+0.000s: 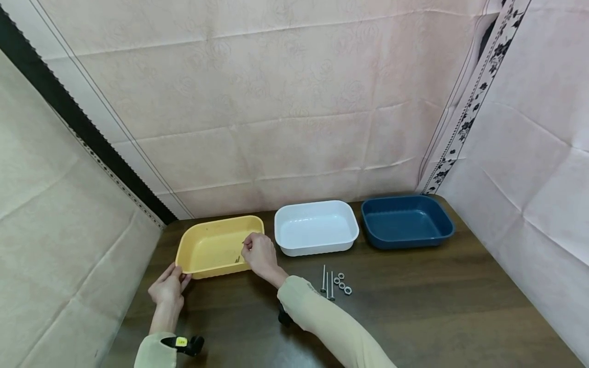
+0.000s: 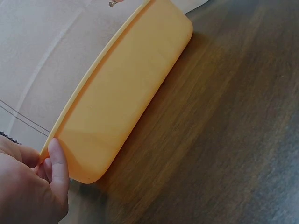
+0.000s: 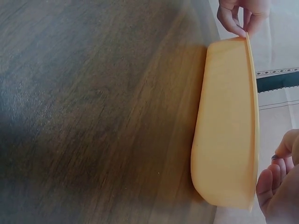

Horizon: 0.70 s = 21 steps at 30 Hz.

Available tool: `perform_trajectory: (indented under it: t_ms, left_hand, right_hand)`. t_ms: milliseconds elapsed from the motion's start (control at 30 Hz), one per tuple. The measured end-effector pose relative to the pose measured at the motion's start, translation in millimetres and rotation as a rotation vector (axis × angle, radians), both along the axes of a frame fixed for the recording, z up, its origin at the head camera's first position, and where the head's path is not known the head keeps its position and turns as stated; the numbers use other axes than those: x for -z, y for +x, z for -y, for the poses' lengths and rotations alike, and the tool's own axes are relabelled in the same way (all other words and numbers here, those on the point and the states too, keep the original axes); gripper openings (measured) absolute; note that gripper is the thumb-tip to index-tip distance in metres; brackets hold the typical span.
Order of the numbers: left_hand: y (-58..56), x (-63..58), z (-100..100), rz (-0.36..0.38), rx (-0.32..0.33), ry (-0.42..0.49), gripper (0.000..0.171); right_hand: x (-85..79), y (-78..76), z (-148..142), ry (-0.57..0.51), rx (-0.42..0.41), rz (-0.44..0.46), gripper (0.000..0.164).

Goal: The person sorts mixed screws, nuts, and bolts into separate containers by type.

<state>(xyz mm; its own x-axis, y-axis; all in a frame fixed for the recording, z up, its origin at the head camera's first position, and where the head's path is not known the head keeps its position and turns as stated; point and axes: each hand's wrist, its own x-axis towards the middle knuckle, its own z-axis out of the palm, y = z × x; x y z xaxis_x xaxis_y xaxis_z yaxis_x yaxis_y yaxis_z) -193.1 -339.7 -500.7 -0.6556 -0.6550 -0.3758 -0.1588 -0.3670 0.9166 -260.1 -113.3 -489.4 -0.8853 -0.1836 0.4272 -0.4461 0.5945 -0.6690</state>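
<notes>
At its near left corner, the yellow tray (image 1: 216, 271) has its rim pinched between the thumb and fingers of my left hand (image 1: 167, 289). My right hand (image 1: 261, 255) is over the tray's right end, fingers curled, pinching a small screw (image 2: 112, 4) at the fingertips. In the right wrist view only a dark metal end of that screw (image 3: 274, 157) shows. Inside the tray, near its front wall, lie a few small dark pieces (image 1: 237, 259), too small to tell apart. The tray's outer side faces both wrist cameras, which hides its inside there.
A white tray (image 1: 317, 250) stands right of the yellow one, with a blue tray (image 1: 407, 243) farther right. On the brown wooden table (image 1: 414, 306), in front of the white tray, lie several long bolts (image 1: 332, 286) and several nuts (image 1: 347, 291). Pale cloth hangs behind and at both sides.
</notes>
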Motion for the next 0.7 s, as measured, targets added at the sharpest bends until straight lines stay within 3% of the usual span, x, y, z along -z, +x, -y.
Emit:
perform_trajectory:
  t_ms: [333,700]
  left_hand:
    - [-1.4,-0.6,-1,-0.004,-0.018,0.007,0.047]
    - [-0.6,0.0,1,-0.013,-0.010,0.013,0.047]
  right_hand:
    - [-3.7,2.6,-4,-0.049,0.010,-0.094,0.008]
    - [-17.7,10.7,-35,-0.166,-0.028,-0.154,0.007]
